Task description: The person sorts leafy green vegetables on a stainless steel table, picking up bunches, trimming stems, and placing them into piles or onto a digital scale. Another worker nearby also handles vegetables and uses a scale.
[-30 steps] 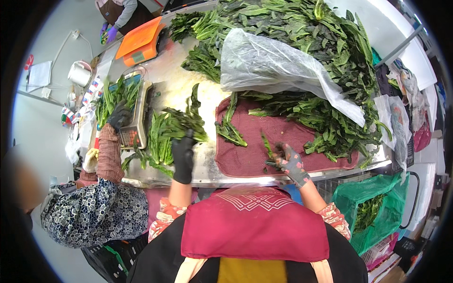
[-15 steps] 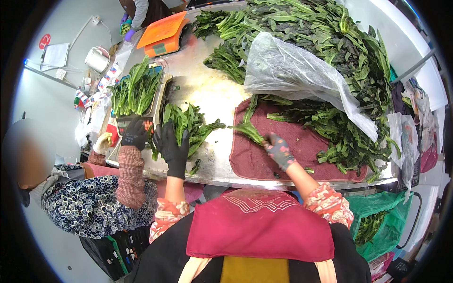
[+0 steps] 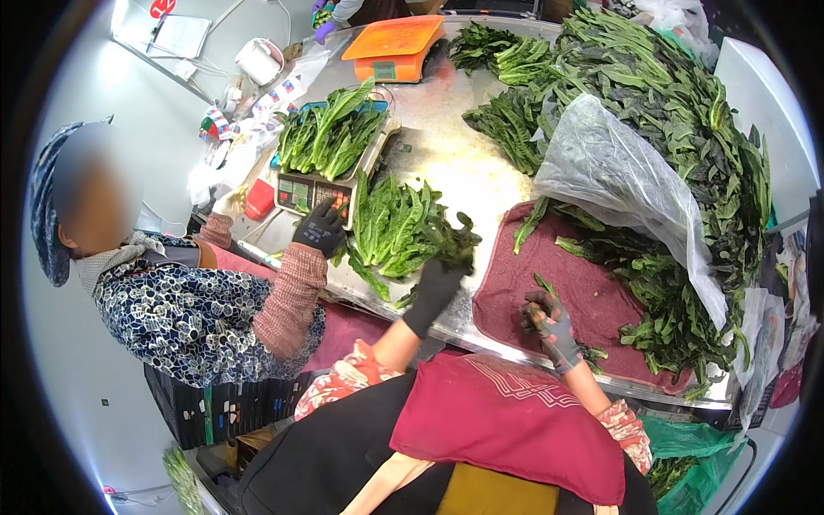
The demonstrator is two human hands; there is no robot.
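My left hand point(image 3: 436, 287), in a black glove, reaches forward and grips the near end of a loose bunch of long green leaves point(image 3: 399, 225) lying on the wet metal table point(image 3: 455, 167). My right hand point(image 3: 549, 324), in a grey patterned glove, rests curled on the dark red cloth point(image 3: 515, 279) near the table's front edge. A few leaf scraps lie beside it. Whether it holds a scrap is unclear.
A co-worker at left, in a patterned top, has a black-gloved hand point(image 3: 319, 227) on the keypad of a scale point(image 3: 302, 190) loaded with greens point(image 3: 330, 136). A big heap of greens point(image 3: 678, 112) under a clear plastic bag point(image 3: 618, 182) fills the right. An orange scale point(image 3: 393, 41) stands far back.
My left hand has carried the bunch leftward and set it on the table beside the scale. My right hand has drawn back on the red cloth. The co-worker's hand has moved to the keypad.
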